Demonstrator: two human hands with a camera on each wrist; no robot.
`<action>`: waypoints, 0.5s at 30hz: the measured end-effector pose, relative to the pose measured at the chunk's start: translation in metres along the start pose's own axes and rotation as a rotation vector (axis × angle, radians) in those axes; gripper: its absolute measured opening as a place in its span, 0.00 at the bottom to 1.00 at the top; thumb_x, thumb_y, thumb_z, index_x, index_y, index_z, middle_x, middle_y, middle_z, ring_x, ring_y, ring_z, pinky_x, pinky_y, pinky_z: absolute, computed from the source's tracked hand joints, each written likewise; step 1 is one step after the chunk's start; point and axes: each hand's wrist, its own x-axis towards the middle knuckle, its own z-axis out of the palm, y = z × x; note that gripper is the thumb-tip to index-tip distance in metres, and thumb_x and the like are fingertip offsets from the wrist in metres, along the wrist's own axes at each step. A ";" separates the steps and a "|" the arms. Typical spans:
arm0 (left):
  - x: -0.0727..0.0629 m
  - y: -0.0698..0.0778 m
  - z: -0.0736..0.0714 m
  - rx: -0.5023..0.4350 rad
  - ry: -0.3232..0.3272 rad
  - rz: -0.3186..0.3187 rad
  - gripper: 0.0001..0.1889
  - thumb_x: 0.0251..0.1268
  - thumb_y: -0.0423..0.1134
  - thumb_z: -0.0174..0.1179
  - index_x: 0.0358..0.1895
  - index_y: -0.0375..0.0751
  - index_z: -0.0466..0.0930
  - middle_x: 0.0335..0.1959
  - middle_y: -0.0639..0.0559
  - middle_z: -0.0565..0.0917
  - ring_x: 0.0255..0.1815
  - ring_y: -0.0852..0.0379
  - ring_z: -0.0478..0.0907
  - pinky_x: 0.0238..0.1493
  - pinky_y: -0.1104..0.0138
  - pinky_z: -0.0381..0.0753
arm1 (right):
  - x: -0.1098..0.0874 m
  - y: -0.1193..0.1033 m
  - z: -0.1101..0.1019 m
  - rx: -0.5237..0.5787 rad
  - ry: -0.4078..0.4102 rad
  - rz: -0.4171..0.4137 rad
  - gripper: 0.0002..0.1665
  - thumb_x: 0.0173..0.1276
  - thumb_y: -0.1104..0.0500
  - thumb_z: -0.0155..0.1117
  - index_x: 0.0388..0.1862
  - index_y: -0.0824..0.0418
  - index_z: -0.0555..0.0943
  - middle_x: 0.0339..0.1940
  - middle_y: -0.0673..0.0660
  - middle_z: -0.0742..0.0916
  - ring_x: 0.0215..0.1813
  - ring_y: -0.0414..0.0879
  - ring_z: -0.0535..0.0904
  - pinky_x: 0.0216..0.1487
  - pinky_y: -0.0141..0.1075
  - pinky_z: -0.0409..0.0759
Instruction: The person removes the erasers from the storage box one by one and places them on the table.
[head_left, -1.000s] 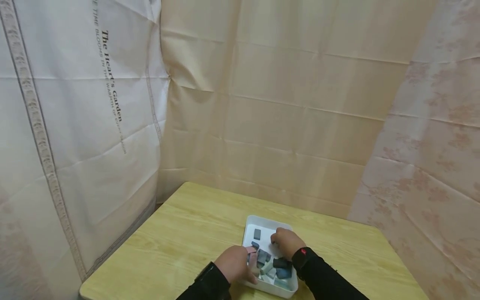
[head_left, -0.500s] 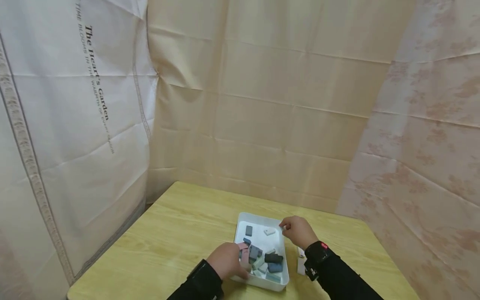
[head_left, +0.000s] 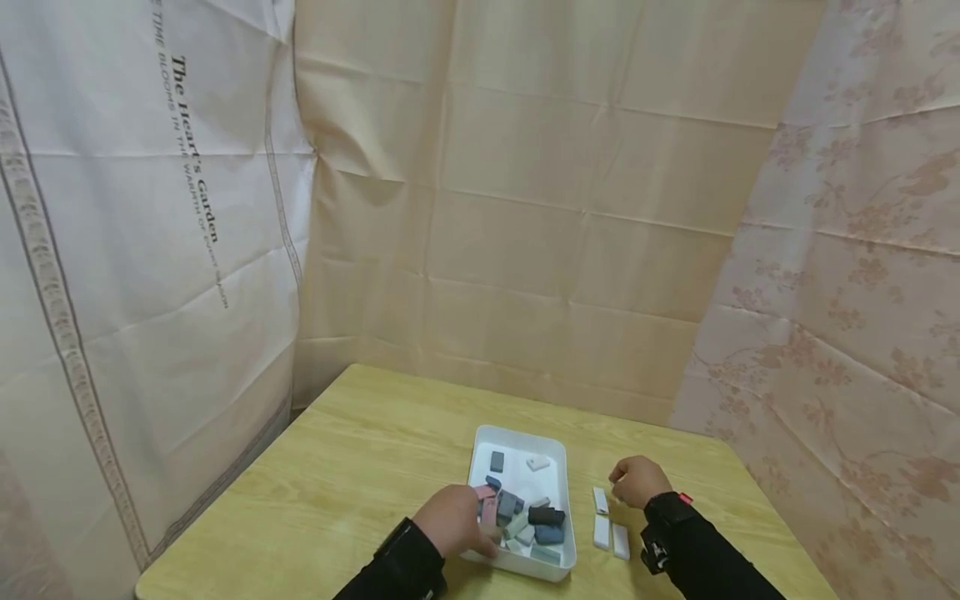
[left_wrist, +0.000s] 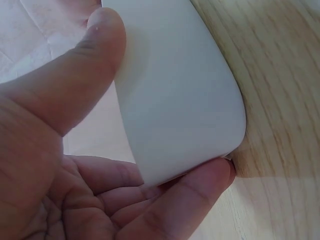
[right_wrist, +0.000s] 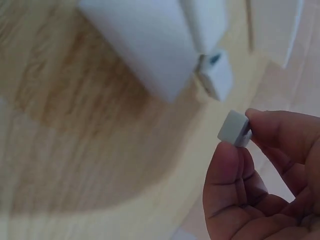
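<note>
A: Moved since half a second ago: shifted right hand (head_left: 641, 481) off the right edge of the tray (head_left: 551, 483), over to the right, just beside the farthest of three white blocks (head_left: 602, 532) on the table (head_left: 405, 467).

B: lol, carrying anything?

A: Yep, pinching a small pale block (right_wrist: 233, 127) between thumb and fingers. Can't tell if touching the table.

B: And with left hand (head_left: 453, 521)?

A: Kept at the tray's near left, gripping the wall with thumb and fingers. Hands well apart, btw.

B: Anything in the tray?

A: Loads. Can spot a grey block (head_left: 497, 461) far left, a white piece (head_left: 537, 462) far right, then a jumble nearer: pink block (head_left: 489, 510) by left hand, black block (head_left: 546, 517) and blue block (head_left: 549, 534) to the right, green block (head_left: 545, 555) at the near end.
</note>
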 end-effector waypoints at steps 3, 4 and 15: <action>0.001 0.000 0.000 0.003 -0.005 -0.015 0.24 0.42 0.49 0.87 0.20 0.41 0.78 0.19 0.57 0.67 0.23 0.56 0.65 0.29 0.65 0.62 | -0.001 0.003 0.003 -0.007 -0.009 0.002 0.06 0.52 0.70 0.69 0.32 0.67 0.86 0.26 0.55 0.86 0.29 0.46 0.77 0.30 0.36 0.74; 0.002 -0.001 0.000 0.007 -0.005 -0.019 0.24 0.42 0.49 0.87 0.20 0.41 0.78 0.19 0.56 0.67 0.23 0.56 0.65 0.29 0.65 0.61 | 0.000 0.005 0.005 -0.020 -0.010 -0.002 0.06 0.52 0.70 0.69 0.31 0.66 0.86 0.26 0.54 0.85 0.29 0.46 0.77 0.30 0.36 0.74; 0.002 0.001 0.001 0.002 -0.009 -0.037 0.23 0.42 0.48 0.88 0.22 0.40 0.80 0.20 0.55 0.68 0.25 0.55 0.66 0.30 0.64 0.62 | 0.005 0.025 0.023 -0.074 -0.046 -0.003 0.11 0.49 0.71 0.76 0.23 0.59 0.82 0.21 0.50 0.82 0.26 0.46 0.75 0.27 0.35 0.72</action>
